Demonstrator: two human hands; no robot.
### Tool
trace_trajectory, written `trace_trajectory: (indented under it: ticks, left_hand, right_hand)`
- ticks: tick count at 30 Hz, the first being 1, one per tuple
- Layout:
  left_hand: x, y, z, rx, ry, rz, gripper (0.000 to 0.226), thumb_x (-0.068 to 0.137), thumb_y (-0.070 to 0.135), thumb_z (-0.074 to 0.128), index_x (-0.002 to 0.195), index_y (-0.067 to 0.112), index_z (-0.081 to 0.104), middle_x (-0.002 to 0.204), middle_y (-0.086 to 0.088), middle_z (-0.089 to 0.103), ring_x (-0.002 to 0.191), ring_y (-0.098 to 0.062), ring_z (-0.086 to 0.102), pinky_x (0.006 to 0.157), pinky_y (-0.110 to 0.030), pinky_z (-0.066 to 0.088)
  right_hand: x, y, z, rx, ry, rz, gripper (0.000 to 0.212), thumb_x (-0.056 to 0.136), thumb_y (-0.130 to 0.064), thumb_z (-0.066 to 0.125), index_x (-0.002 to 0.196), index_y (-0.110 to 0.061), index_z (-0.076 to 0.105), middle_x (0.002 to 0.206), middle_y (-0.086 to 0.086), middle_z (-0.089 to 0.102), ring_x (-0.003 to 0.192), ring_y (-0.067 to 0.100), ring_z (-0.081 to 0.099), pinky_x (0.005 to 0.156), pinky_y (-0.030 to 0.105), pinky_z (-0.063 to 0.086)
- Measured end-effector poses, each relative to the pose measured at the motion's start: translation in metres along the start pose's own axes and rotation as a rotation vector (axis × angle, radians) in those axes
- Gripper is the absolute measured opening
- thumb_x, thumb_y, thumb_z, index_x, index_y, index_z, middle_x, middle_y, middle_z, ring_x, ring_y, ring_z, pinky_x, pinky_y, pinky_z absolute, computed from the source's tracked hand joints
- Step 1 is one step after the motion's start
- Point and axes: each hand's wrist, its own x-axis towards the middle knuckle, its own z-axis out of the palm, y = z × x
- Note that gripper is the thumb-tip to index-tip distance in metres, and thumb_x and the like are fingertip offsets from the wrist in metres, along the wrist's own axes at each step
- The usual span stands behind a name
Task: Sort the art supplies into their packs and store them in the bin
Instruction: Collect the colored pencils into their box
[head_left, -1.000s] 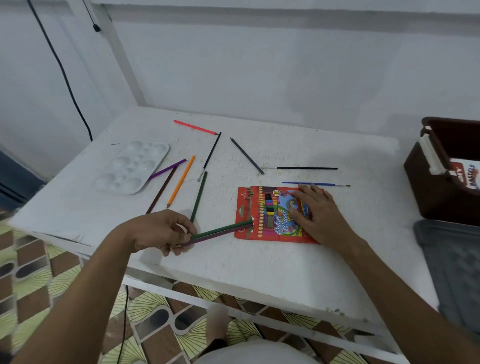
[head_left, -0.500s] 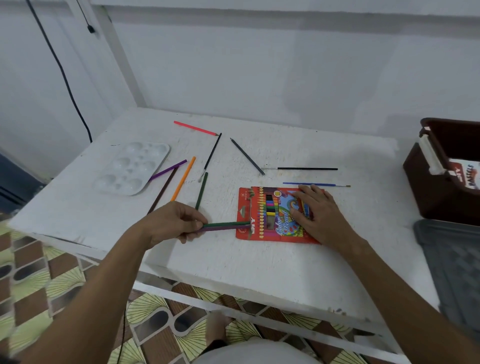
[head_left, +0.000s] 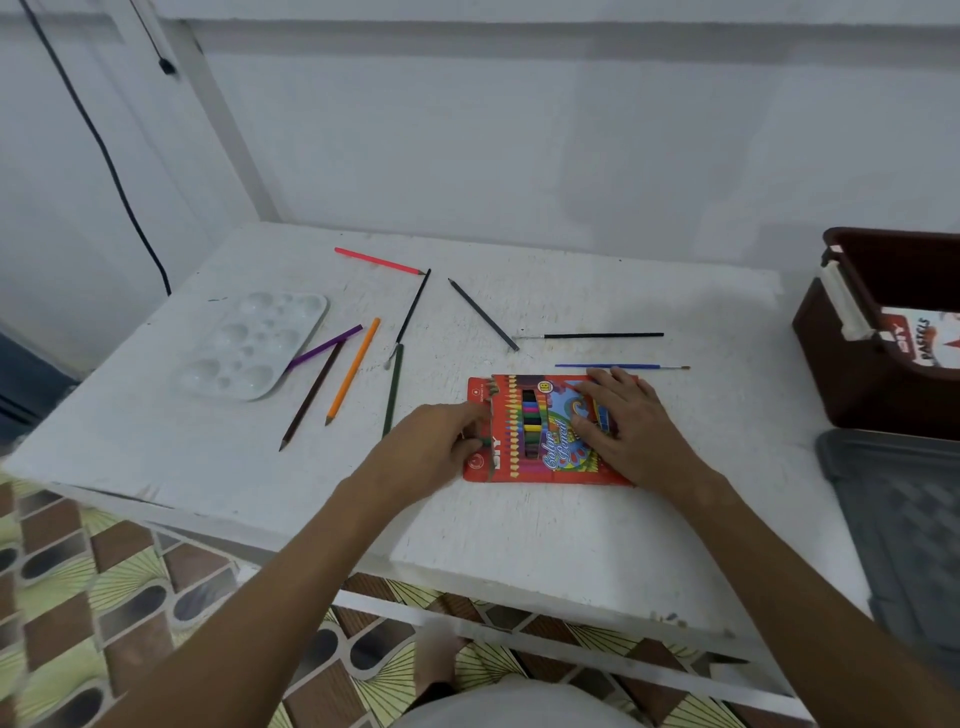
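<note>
The colour-pencil pack (head_left: 545, 428), a flat red card sleeve, is shown lying on the white tabletop (head_left: 519, 530) near its front edge. The pack is held down by the right hand (head_left: 631, 428), whose fingers are laid straight and spread across the printed face. The left hand (head_left: 436, 447) is seen at the pack's open left end, its fingertips pinched on the butt of a green pencil (head_left: 485, 441) that is almost wholly inside. Pencils of this kind are judged light, stiff and brittle at the lead, so they are best taken by the shaft near the blunt end; the thin card sleeve is judged liable to buckle and is best steadied flat. "Color Pencil" and "18" can be read on the pack, and coloured pencils are visible through its window. Loose pencils are scattered on the tabletop further back: pink (head_left: 379, 261), orange (head_left: 353, 371), purple (head_left: 324, 347), brown (head_left: 311, 397), dark green (head_left: 392, 389). At the right, a brown bin (head_left: 841, 364) is shown holding a box lettered "PASTELS" (head_left: 922, 343).
</note>
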Motion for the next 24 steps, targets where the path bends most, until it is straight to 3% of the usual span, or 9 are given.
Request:
trace_trajectory:
  ticks: [3,6,10,14,20,24]
  left_hand:
    - [0.004,0.003,0.007,-0.020,0.040,-0.027,0.013,0.092,0.024,0.059,0.101,0.016,0.064,0.100,0.004,0.067,0.088,-0.008,0.062,0.077,-0.021,0.050]
    - [0.000,-0.003,0.004,0.026,0.101,0.042,0.025,0.090,0.029,0.062,0.111,0.017,0.069,0.108,0.004,0.064,0.096,-0.009,0.056,0.084,-0.024,0.046]
    - [-0.005,-0.014,-0.007,0.072,0.018,0.059,0.029,0.088,0.029,0.065,0.115,0.018,0.069,0.106,0.000,0.065,0.092,-0.011,0.058,0.084,-0.030,0.051]
    - [-0.003,-0.012,-0.005,0.052,0.028,0.072,0.023,0.091,0.021,0.063,0.111,0.014,0.071,0.106,-0.004,0.067,0.089,-0.012,0.062,0.079,-0.022,0.051]
    - [0.007,0.006,0.013,-0.014,0.099,0.056,0.012,0.087,0.020,0.067,0.092,0.010,0.072,0.096,-0.001,0.070,0.085,-0.012,0.061,0.080,-0.029,0.051]
    - [0.004,0.000,0.013,-0.016,0.141,0.058,0.022,0.083,0.027,0.071,0.100,0.013,0.072,0.097,-0.001,0.069,0.084,-0.007,0.055,0.074,-0.013,0.038]
  right_hand:
    - [0.000,0.000,-0.001,0.011,-0.004,0.003,0.056,0.093,-0.050,0.045,0.142,-0.024,0.038,0.154,-0.001,0.028,0.144,0.017,0.015,0.117,0.032,0.005]
    - [0.000,-0.001,-0.001,0.010,-0.013,0.007,0.056,0.093,-0.050,0.044,0.142,-0.024,0.038,0.154,-0.001,0.027,0.144,0.017,0.015,0.117,0.033,0.005]
    - [0.000,0.001,0.000,0.005,-0.005,0.004,0.056,0.093,-0.051,0.043,0.142,-0.024,0.038,0.154,-0.001,0.028,0.144,0.018,0.015,0.117,0.034,0.006]
    - [0.001,0.002,0.003,0.003,-0.009,0.005,0.057,0.093,-0.052,0.042,0.143,-0.024,0.038,0.154,-0.001,0.028,0.145,0.018,0.015,0.118,0.035,0.006]
    - [0.001,0.004,0.004,0.003,0.002,-0.002,0.058,0.092,-0.054,0.041,0.142,-0.025,0.039,0.154,-0.002,0.029,0.144,0.017,0.016,0.117,0.033,0.005]
    - [0.001,0.005,0.005,0.008,0.004,-0.005,0.058,0.092,-0.054,0.041,0.142,-0.025,0.039,0.153,-0.002,0.029,0.144,0.017,0.016,0.117,0.033,0.006]
